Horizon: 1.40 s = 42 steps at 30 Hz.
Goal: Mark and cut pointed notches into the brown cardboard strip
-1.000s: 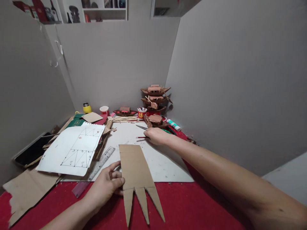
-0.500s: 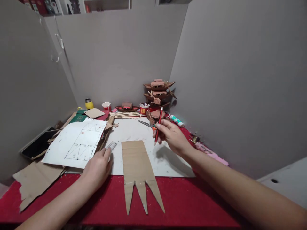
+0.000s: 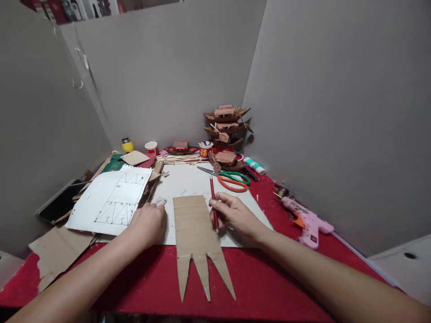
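A cut piece of brown cardboard (image 3: 192,224) lies in front of me, its near end shaped into three long points. My right hand (image 3: 235,217) pinches a red and black pencil (image 3: 214,202), tip down at the cardboard's right edge; I cannot tell if it touches. To the left of the cardboard, my left hand (image 3: 150,224) is closed, fingers curled. The end of a clear ruler (image 3: 161,201) sticks out past its fingers, and the rest is hidden. Beside that hand is a white sheet with a pencil-drawn plan (image 3: 114,197).
Scissors with green and orange handles (image 3: 234,181) rest on the white board (image 3: 182,177). A pink glue gun (image 3: 308,222) lies at the right. Behind are model boats (image 3: 227,114), thin sticks (image 3: 178,159) and a red paper cup (image 3: 205,150). Torn cardboard (image 3: 63,246) sits at the left.
My right hand has come down and left with the pencil to the cardboard's edge, uncovering the scissors. My left hand has curled further. The view has shifted slightly.
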Motion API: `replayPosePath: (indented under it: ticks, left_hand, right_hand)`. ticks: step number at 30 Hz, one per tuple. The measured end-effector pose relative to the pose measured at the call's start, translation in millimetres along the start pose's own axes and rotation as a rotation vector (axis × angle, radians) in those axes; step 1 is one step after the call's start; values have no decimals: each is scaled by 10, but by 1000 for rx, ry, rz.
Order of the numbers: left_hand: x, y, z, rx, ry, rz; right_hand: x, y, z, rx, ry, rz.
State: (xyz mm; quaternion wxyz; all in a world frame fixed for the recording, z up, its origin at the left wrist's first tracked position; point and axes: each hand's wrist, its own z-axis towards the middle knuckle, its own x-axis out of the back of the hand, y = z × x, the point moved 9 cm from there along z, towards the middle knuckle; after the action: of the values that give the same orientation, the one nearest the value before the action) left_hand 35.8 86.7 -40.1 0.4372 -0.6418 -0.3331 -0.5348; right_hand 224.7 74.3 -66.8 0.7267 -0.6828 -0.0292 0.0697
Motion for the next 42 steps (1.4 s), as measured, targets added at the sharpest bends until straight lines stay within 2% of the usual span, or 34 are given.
replayPosePath:
  ticks: [5,10,16,22,26,29,32,37,42]
  left_hand:
    - [-19,-50,-59,47,0,5]
    - [-44,-89,25,66,-46,-20]
    - [-22,-186,69,55,-121,-186]
    - [-96,-252,42,39,-137,-551]
    - [-55,-255,21,33,-142,-830]
    - [8,-217,32,75,-139,-1208]
    - [-27,-54,81,90,-222,-1570]
    - [-134,188,260,69,-316,-1795]
    - [-104,301,395,49,-380,-1907]
  right_hand:
    - [5,21,-6,-3,7,22]
    - [10,55,6,-3,5,22]
    - [5,55,-3,3,3,22]
    - [-20,21,-28,-9,14,61]
    - [-18,37,-35,-39,35,104]
    - [-10,63,-34,-76,51,145]
    - [21,68,-29,-96,82,184]
    - [95,89,-10,-119,129,232]
    - [150,175,17,-169,148,246]
